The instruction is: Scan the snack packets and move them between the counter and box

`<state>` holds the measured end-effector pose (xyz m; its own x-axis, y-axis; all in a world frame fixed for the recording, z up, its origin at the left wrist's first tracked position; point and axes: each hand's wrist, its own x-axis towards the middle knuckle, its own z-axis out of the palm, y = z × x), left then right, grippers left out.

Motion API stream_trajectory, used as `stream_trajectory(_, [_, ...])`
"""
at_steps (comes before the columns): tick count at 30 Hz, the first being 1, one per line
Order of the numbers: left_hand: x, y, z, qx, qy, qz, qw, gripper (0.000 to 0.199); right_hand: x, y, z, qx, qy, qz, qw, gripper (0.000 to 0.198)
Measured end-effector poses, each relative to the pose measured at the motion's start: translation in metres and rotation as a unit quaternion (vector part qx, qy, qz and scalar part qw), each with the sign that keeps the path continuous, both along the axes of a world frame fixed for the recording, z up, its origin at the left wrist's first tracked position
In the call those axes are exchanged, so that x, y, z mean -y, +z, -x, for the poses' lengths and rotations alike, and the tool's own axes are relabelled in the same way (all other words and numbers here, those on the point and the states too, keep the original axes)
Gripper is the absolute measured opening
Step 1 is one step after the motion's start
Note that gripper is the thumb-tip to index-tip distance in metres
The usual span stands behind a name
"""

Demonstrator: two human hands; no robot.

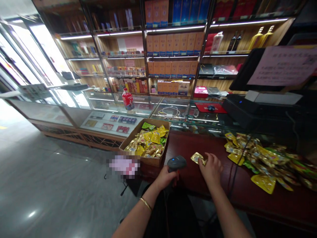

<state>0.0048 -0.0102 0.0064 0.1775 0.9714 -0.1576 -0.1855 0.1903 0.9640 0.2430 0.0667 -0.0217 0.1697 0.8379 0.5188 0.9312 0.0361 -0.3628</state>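
Note:
My left hand (167, 177) is wrapped round the handle of a dark barcode scanner (177, 162), which shows a small blue light on top. The scanner's head points right, a short way from a gold snack packet (197, 158). That packet is pinched between the fingers of my right hand (211, 167), just above the dark red counter. Left of the scanner, a cardboard box (156, 162) holds many yellow, gold and green packets. A loose pile of similar packets (264, 158) lies to the right of my right hand.
Behind the counter (183, 142) runs a glass display case (146, 112) with a red-labelled bottle (127, 99) on top. A monitor (244, 71) bearing a pink paper stands at the right. A dark cable hangs beside the packet pile. Shelves of boxed goods line the wall.

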Motion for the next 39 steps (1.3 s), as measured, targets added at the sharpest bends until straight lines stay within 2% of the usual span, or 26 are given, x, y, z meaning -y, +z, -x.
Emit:
stream_trajectory(3, [0.001, 0.000, -0.001, -0.018, -0.017, -0.001, 1.000, 0.027, -0.003, -0.003, 0.002, 0.007, -0.023, 0.014, 1.000, 0.054])
stream_trajectory(6, [0.002, 0.002, -0.001, -0.029, -0.020, -0.006, 0.999, 0.028, -0.003, -0.003, 0.003, 0.000, 0.038, 0.046, 0.998, 0.038])
stream_trajectory(8, [0.002, 0.004, 0.000, -0.026, -0.016, -0.009, 0.999, 0.030, -0.003, -0.002, 0.001, -0.038, 0.077, 0.044, 0.995, 0.033])
stream_trajectory(13, [0.003, 0.007, 0.002, -0.024, -0.014, -0.004, 1.000, 0.034, -0.006, 0.001, -0.004, -0.174, 0.139, -0.009, 0.975, 0.035])
stream_trajectory(16, [0.003, 0.007, 0.001, -0.022, -0.013, -0.006, 1.000, 0.037, -0.010, 0.001, -0.005, -0.232, 0.133, -0.023, 0.963, 0.040])
stream_trajectory(21, [0.003, 0.006, 0.002, -0.023, -0.014, -0.009, 1.000, 0.035, -0.014, -0.005, -0.010, -0.309, 0.095, -0.011, 0.946, 0.049])
stream_trajectory(27, [0.003, 0.006, 0.003, -0.046, -0.019, -0.022, 0.999, 0.030, -0.020, -0.025, -0.019, -0.344, 0.103, -0.026, 0.933, 0.046])
stream_trajectory(31, [0.004, 0.005, 0.003, -0.027, -0.016, -0.017, 0.999, 0.030, -0.024, -0.034, -0.021, -0.352, 0.111, -0.025, 0.929, 0.046])
stream_trajectory(34, [0.004, 0.004, 0.003, -0.020, -0.021, -0.014, 0.999, 0.030, -0.025, -0.032, -0.020, -0.362, 0.107, -0.022, 0.926, 0.045])
stream_trajectory(39, [0.004, 0.003, 0.004, -0.020, -0.015, -0.017, 1.000, 0.028, -0.018, -0.019, -0.017, -0.384, 0.124, 0.012, 0.915, 0.047])
